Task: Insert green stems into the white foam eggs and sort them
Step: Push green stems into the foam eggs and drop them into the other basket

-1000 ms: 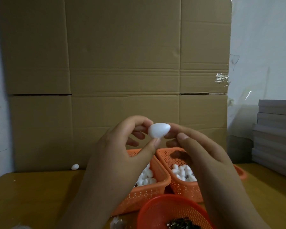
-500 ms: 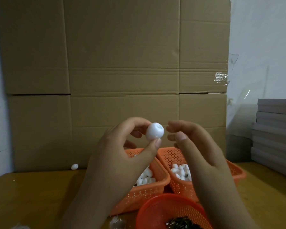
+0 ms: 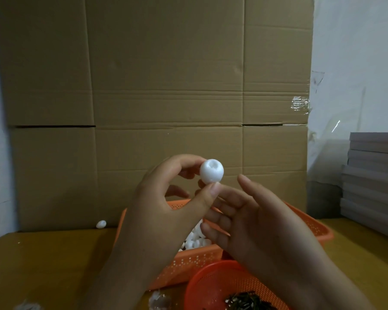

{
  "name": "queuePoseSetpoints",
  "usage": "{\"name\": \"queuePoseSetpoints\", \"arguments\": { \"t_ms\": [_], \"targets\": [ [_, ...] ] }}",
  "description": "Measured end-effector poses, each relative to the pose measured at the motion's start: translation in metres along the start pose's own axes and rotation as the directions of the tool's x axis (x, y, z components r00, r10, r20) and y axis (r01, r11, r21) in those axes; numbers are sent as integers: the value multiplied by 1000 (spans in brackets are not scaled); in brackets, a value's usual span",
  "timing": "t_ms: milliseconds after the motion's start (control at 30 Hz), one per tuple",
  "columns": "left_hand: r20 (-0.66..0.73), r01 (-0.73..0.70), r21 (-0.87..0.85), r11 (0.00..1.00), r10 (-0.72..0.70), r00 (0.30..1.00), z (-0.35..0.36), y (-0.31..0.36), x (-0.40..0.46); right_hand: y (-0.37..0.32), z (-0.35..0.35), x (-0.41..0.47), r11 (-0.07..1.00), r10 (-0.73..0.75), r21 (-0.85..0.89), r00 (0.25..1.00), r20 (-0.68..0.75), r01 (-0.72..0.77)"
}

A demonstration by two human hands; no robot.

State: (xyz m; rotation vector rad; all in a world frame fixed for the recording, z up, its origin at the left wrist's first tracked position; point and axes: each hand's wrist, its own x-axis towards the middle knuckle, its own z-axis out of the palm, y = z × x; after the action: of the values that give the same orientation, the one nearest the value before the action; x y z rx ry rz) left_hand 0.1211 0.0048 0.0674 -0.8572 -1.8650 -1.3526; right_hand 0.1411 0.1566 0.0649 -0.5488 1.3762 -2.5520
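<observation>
Fingers of the left hand [image 3: 166, 211] pinch a white foam egg [image 3: 211, 171], dimpled end toward us. The right hand [image 3: 255, 224] hangs beside it, fingers relaxed, grasping nothing.

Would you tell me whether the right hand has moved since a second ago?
Yes. The right hand has let go of the foam egg and dropped lower, toward the orange basket.

The foam egg [image 3: 211, 171] at centre frame looks matt, finely grainy white. The baskets [image 3: 195, 262] below are orange perforated plastic with a slight sheen. Behind stands creased, matt brown cardboard [image 3: 166, 86], with glossy clear tape [image 3: 300, 105] at right. The table [image 3: 49, 265] is smooth, yellowish wood.
</observation>
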Motion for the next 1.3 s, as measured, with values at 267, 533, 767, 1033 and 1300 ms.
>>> {"name": "queuePoseSetpoints", "arguments": {
  "t_ms": [267, 533, 767, 1033, 1300],
  "targets": [
    [-30, -145, 257, 955, 158, 987, 1, 0, 0, 0, -6, 3, 994, -94, -59, 993, -78, 89],
    [-35, -183, 472, 863, 226, 974, 5, -5, 0, 3, -6, 8, 855, -384, -444, 903, -194, 268],
    [-16, -115, 538, 835, 146, 989, 7, -10, 1, 18, 0, -5, 227, -700, -890, 702, 133, 395],
    [-33, 8, 182, 983, -2, 999, 6, -11, 0, 24, -1, 0, 303, -668, -874, 739, 89, 379],
    [27, 73, -68, 995, -71, 997, 3, -7, 2, 19, -12, 13, 957, -76, -284, 995, -70, 54]
  ]
}}
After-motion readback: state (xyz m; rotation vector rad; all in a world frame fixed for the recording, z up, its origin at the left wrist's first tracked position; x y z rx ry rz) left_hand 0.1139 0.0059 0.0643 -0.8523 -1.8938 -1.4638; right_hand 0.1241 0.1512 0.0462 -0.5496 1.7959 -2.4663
